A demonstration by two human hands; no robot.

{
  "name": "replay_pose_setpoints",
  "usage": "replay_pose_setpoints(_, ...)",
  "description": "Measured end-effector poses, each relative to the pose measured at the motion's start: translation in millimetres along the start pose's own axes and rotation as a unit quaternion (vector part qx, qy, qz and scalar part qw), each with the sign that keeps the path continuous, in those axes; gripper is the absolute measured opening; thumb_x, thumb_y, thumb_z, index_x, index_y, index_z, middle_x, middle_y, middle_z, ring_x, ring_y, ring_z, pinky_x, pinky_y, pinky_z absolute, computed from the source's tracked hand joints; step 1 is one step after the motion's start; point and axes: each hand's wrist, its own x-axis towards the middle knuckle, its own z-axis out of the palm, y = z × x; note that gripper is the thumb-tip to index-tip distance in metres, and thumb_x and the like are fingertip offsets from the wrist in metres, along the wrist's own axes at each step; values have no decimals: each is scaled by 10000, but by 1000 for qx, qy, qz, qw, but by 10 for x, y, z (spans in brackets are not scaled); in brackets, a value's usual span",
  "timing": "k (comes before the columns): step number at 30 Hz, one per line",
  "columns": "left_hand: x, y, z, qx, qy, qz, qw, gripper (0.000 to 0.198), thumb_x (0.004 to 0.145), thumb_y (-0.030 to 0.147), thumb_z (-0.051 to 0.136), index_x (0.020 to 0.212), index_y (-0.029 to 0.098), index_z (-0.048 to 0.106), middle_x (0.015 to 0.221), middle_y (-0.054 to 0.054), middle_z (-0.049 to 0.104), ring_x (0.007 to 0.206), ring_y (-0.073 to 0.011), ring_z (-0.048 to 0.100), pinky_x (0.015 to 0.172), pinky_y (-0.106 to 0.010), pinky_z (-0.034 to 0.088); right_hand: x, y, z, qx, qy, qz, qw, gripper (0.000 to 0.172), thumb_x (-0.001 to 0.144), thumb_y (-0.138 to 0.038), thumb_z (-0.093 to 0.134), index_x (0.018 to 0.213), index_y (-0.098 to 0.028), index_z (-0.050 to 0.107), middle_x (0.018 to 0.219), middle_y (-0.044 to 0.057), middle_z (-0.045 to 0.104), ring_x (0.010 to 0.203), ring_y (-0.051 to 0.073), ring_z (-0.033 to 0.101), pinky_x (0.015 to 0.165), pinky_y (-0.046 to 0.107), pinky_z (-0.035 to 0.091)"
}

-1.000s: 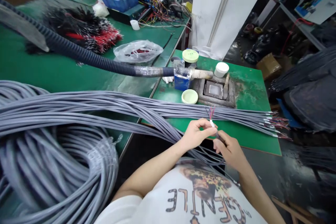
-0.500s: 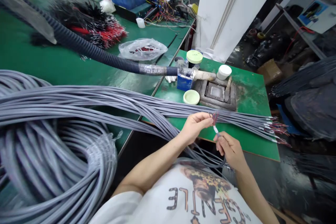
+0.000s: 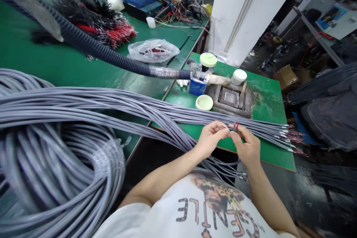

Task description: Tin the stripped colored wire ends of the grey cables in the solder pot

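Observation:
Thin coloured wires (image 3: 236,125), mostly red and dark, fan out at my fingertips. My left hand (image 3: 214,137) pinches a wire or wires coming from the left side of this fan. Close against it, my right hand (image 3: 247,143) has thumb and fingers closed around the base of the wires. The grey cable they belong to is mostly hidden by my hands. Behind them a bundle of grey cables (image 3: 178,114) runs across the board, its stripped ends (image 3: 294,137) showing coloured wires at the right. Other loose cable ends (image 3: 237,174) hang below my hands.
A solder pot (image 3: 231,98) with a square opening lies beyond the cables, beside a blue box (image 3: 197,86) and an extraction hose (image 3: 134,66). Around it stand a pale green lid (image 3: 204,102) and a white-lidded jar (image 3: 239,76). Coiled grey cable (image 3: 107,167) fills the left.
My right hand has moved up to meet my left hand at the wires. The white section of the cable, visible before, is now hidden. The view has shifted slightly.

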Motion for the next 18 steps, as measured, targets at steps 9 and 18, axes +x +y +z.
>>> replay_pose_setpoints(9, 73, 61, -316, 191, 39, 113, 974, 210, 812, 338, 646, 928, 166, 612, 759, -19, 662, 704, -137, 596, 699, -273, 456, 702, -214, 99, -66, -54, -92, 992, 257, 852, -317, 552, 628, -194, 575, 633, -8, 500, 590, 120, 447, 583, 258, 361)
replay_pose_setpoints(18, 183, 28, -664, 557, -4, 221, 801, 145, 892, 263, 532, 875, 203, 664, 877, -25, 712, 846, -179, 590, 797, -340, 359, 1613, 79, 631, -223, -165, -96, 956, 281, 762, -305, 519, 517, -168, 534, 538, -2, 516, 558, 116, 419, 545, 260, 244)
